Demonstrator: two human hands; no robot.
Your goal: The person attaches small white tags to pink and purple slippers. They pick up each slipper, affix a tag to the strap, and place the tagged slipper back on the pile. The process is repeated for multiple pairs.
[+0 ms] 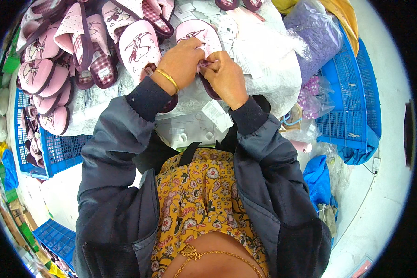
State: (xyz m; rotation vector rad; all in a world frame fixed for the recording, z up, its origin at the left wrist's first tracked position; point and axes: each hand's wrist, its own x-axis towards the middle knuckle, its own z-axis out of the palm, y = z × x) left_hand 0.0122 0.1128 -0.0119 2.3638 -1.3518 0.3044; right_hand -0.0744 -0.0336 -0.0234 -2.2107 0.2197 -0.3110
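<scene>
A pink slipper (199, 30) with a dark printed figure and maroon sole lies toe-away on the table in front of me. My left hand (183, 64), with a gold bangle at its wrist, is closed at the slipper's opening. From the other side my right hand (225, 78) pinches a small purplish-maroon bit at the same edge; whether it is trim or a separate piece is hard to tell. The fingertips of both hands nearly meet there. A matching pink slipper (138, 46) lies just left of my left hand, partly behind my wrist.
Several more pink slippers (72, 37) are heaped at the left over the plastic-wrapped table (97, 104). White paper tags (217, 115) lie around. Blue crates (340, 102) stand at the right, beside a bag of purple material (312, 34); another blue crate (62, 150) is at the left.
</scene>
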